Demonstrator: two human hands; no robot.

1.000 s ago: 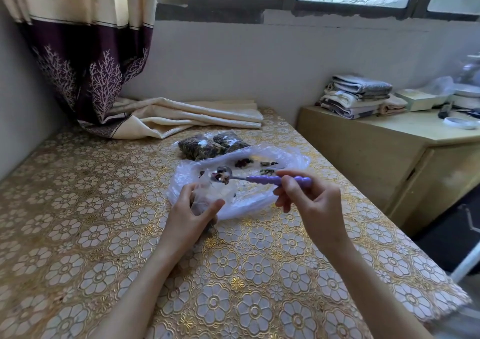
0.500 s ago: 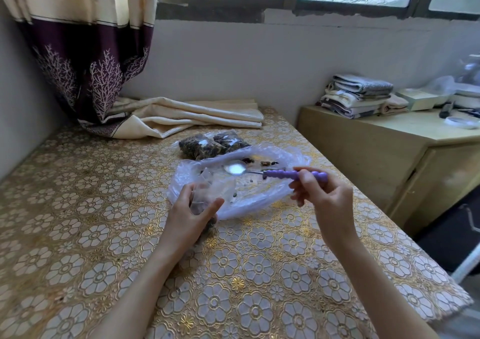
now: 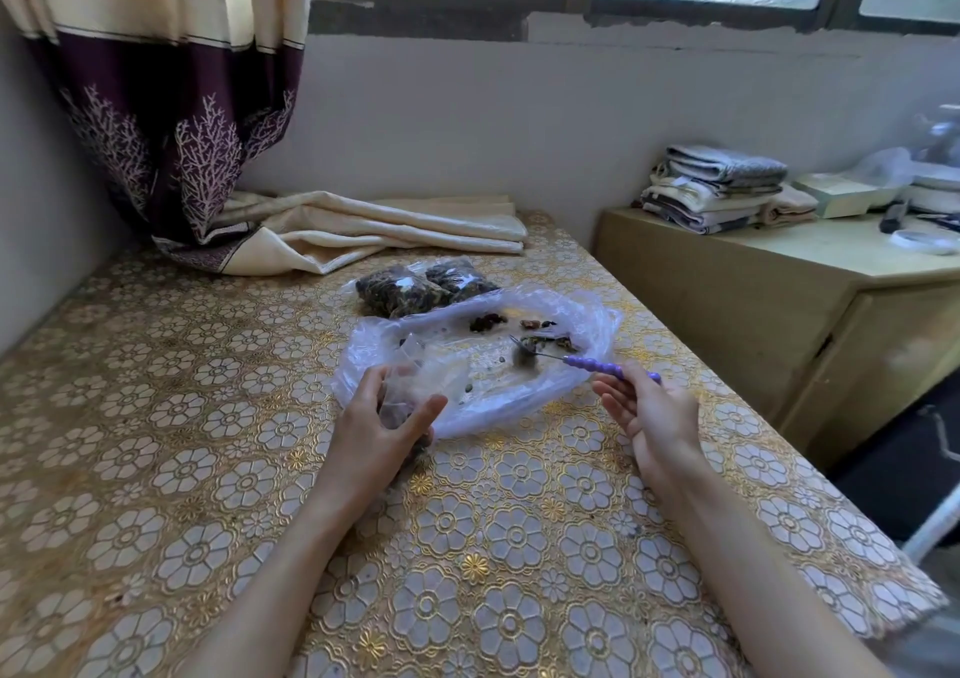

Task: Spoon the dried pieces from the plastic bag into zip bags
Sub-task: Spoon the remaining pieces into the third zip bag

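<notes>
Plastic bag [image 3: 540, 397] holds few dried pieces [image 3: 487, 322]; filled zip bags [image 3: 415, 290] behind.

The spoon [image 3: 545, 354], raised over the zip bag [image 3: 415, 381] earlier, now dips among the dried pieces [image 3: 550, 341] farther right.

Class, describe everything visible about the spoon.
The spoon has a purple beaded handle, plastic by its look, and a thin metal neck and bowl. The right hand pinches the handle's end. It lies nearly level, its blurred bowl down among dried pieces inside the open plastic bag.
</notes>
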